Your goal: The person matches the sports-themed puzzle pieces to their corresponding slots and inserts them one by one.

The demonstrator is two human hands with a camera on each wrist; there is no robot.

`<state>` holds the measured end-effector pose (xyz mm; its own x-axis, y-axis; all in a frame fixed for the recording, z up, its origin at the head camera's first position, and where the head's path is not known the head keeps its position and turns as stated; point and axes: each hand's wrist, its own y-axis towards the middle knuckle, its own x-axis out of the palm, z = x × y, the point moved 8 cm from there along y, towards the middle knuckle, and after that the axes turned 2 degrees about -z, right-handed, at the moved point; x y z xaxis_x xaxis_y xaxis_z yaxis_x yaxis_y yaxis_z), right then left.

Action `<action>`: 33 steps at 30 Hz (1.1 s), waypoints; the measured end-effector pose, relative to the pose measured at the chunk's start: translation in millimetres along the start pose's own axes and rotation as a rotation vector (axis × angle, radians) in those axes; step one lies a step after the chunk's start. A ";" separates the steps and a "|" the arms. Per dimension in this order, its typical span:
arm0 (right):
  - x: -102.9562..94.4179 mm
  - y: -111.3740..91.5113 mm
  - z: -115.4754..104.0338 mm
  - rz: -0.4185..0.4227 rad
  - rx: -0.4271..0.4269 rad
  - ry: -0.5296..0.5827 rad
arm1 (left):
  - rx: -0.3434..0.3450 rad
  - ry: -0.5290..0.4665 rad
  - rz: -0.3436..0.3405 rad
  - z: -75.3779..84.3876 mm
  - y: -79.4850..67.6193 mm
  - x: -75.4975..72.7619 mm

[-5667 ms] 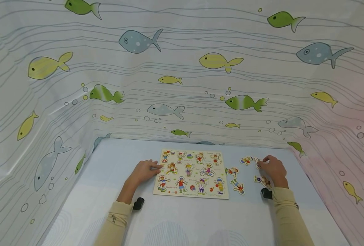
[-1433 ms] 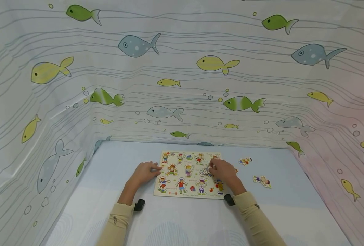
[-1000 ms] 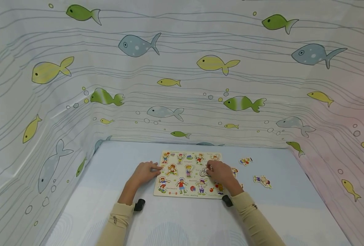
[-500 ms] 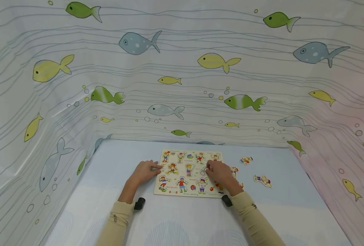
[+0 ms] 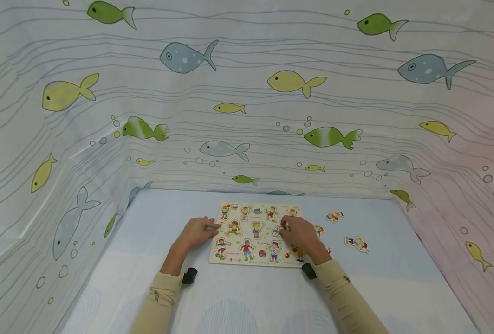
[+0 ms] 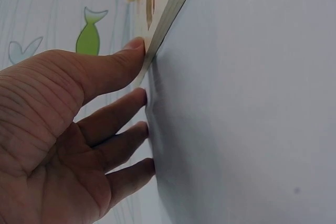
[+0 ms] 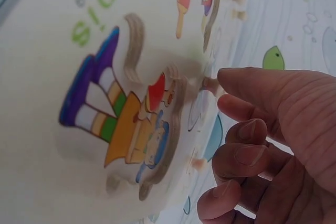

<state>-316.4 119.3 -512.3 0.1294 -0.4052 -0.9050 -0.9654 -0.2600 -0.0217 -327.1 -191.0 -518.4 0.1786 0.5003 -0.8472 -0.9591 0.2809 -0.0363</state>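
Note:
On the table lies a pegged wooden puzzle board (image 5: 234, 253) printed with children playing sports. My left hand (image 5: 197, 232) rests at its left edge; in the left wrist view the thumb (image 6: 123, 64) touches the board's side and the other fingers spread below. Over the right part of the board, my right hand (image 5: 300, 233) pinches the small wooden knob (image 7: 210, 85) of a bicycle puzzle piece (image 5: 276, 231) between thumb and index finger. Most of that piece is hidden by the hand. A recess with a printed figure (image 7: 139, 135) shows nearby in the right wrist view.
Loose figure pieces lie right of the board: one at the back (image 5: 334, 216), one farther right (image 5: 357, 244), and one near the board (image 5: 319, 230) partly behind the right hand. Fish-patterned cloth walls (image 5: 263, 144) enclose the table (image 5: 180, 306).
My right hand has picked the bicycle piece up from the table at the right and carried it left onto the board, then shifted slightly there. The left hand has stayed at the board's edge.

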 end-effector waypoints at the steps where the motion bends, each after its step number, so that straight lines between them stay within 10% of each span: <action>1: -0.3 0.1 0.6 0.000 0.002 0.001 | -0.004 0.001 -0.002 -0.7 0.2 0.3; 33: -43.8 -22.3 27.0 0.052 0.082 -0.022 | -0.022 0.006 -0.006 1.2 -0.1 -1.4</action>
<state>-306.6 166.5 -483.7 0.0749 -0.3968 -0.9149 -0.9860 -0.1666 -0.0084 -327.0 -190.8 -516.5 0.1831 0.4939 -0.8500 -0.9626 0.2659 -0.0529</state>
